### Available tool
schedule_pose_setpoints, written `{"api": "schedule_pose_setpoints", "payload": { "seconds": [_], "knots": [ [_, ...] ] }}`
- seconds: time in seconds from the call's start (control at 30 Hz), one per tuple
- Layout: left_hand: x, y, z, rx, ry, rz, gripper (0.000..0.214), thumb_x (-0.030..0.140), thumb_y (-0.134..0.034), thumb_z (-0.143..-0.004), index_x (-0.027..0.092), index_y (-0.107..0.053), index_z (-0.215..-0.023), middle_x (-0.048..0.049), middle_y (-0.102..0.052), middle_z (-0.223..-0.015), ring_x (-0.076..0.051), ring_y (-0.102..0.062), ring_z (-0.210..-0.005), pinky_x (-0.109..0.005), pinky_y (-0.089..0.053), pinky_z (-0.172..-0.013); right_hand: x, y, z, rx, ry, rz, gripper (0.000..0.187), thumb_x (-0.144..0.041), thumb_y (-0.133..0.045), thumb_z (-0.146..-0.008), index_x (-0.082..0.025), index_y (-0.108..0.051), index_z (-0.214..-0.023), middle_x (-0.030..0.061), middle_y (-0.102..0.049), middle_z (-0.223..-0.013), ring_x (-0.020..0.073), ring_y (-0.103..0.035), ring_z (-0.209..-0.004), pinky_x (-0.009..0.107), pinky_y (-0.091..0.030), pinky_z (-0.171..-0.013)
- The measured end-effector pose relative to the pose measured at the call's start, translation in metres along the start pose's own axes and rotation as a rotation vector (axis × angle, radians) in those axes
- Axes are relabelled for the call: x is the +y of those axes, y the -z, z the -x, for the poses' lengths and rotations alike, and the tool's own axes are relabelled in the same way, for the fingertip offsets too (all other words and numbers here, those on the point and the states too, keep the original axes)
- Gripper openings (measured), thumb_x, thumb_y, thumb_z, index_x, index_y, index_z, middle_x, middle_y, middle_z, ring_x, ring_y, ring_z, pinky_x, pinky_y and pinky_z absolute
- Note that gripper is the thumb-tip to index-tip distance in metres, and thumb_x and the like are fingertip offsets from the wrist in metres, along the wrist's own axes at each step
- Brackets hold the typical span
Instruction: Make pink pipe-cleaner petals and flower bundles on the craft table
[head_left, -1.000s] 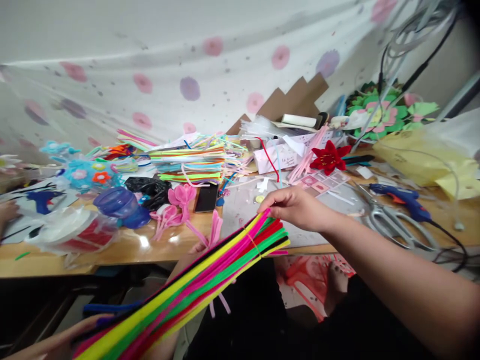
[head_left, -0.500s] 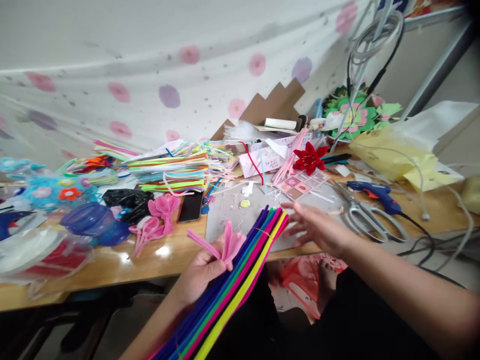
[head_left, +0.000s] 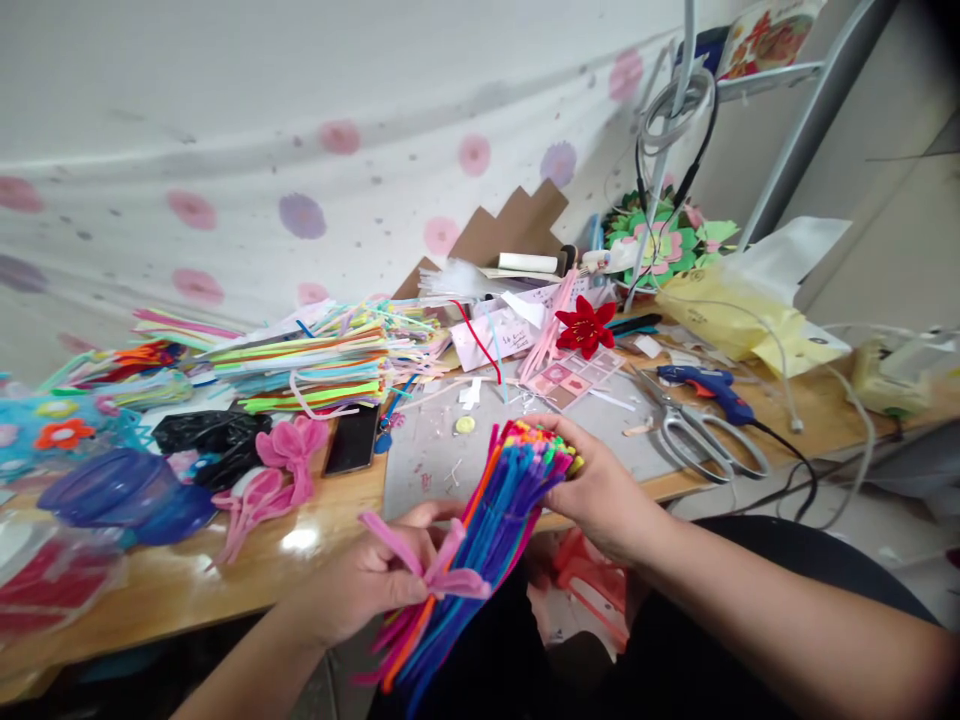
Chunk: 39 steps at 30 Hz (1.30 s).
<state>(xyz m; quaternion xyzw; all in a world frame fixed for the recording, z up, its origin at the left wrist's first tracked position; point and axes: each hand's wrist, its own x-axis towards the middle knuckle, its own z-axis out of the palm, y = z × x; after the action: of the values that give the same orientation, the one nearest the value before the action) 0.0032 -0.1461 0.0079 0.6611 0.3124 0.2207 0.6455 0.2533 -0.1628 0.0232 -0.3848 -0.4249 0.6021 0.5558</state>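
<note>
My left hand pinches a pink pipe-cleaner piece with looped petals and a loose tail, and lies against the side of a thick bundle of pipe cleaners. The bundle is mostly blue, purple, orange and magenta on this side and slants down over my lap. Around its upper end my right hand is closed, the thumb hidden partly by the stems. The mixed coloured tips show beside the fingers. On the table to the left lie finished-looking pink flower pieces.
A grey mat lies beyond my hands, with a red flower behind it. Scissors and a blue glue gun with its cable are at right. Pipe cleaners are heaped at the back, near a phone.
My right hand, open and apart before, has closed on the bundle's upper end. The bundle now shows a different side. My left hand still pinches the pink piece. The view has turned right.
</note>
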Motion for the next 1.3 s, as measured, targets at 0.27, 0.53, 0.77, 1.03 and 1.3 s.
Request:
{"api": "schedule_pose_setpoints", "payload": {
  "seconds": [0.27, 0.53, 0.77, 1.03, 1.3],
  "knots": [
    [-0.002, -0.043, -0.006, 0.121, -0.239, -0.231, 0.017, 0.034, -0.062, -0.079, 0.019, -0.071, -0.079, -0.0111, -0.064, -0.103, -0.025, -0.06, -0.099, -0.036, -0.05, -0.081, 0.005, -0.018, 0.015, -0.033, 0.091, 0.205, 0.026, -0.01, -0.064, -0.059, -0.02, -0.052, -0.079, -0.0065, -0.052, -0.061, 0.0075, -0.047, -0.053, 0.019, -0.039, -0.05],
    [-0.013, -0.048, -0.009, 0.279, -0.35, -0.239, 0.019, 0.033, -0.061, -0.08, 0.018, -0.071, -0.077, -0.0119, -0.066, -0.098, -0.025, -0.061, -0.093, -0.036, -0.051, -0.078, 0.006, -0.018, 0.019, -0.115, 0.015, 0.182, 0.024, -0.009, -0.065, -0.058, -0.018, -0.054, -0.077, -0.0059, -0.053, -0.06, 0.0067, -0.046, -0.052, 0.018, -0.039, -0.048],
    [-0.014, -0.05, -0.007, 0.336, -0.384, -0.232, 0.021, 0.033, -0.061, -0.081, 0.017, -0.069, -0.07, -0.011, -0.066, -0.09, -0.022, -0.062, -0.084, -0.034, -0.051, -0.074, 0.003, -0.016, 0.019, -0.153, -0.038, 0.116, 0.019, -0.008, -0.06, -0.059, -0.016, -0.058, -0.075, -0.0048, -0.057, -0.062, 0.0064, -0.051, -0.054, 0.018, -0.043, -0.053],
    [-0.009, -0.051, -0.003, 0.343, -0.385, -0.357, 0.023, 0.032, -0.056, -0.084, 0.019, -0.073, -0.077, -0.0116, -0.07, -0.091, -0.023, -0.064, -0.085, -0.035, -0.053, -0.076, 0.005, -0.007, 0.018, -0.178, 0.06, 0.16, 0.033, -0.006, -0.055, -0.057, -0.02, -0.068, -0.084, -0.0021, -0.064, -0.071, 0.0105, -0.057, -0.062, 0.023, -0.048, -0.058],
    [-0.004, -0.059, -0.004, 0.396, -0.538, -0.505, 0.016, 0.015, -0.06, -0.08, 0.023, -0.073, -0.084, -0.0079, -0.067, -0.095, -0.02, -0.066, -0.077, -0.033, -0.056, -0.068, 0.002, -0.003, 0.02, -0.257, -0.041, 0.107, 0.044, 0.002, -0.053, -0.056, -0.023, -0.069, -0.088, -0.0032, -0.067, -0.08, 0.0091, -0.06, -0.067, 0.022, -0.047, -0.064]
  ]
}}
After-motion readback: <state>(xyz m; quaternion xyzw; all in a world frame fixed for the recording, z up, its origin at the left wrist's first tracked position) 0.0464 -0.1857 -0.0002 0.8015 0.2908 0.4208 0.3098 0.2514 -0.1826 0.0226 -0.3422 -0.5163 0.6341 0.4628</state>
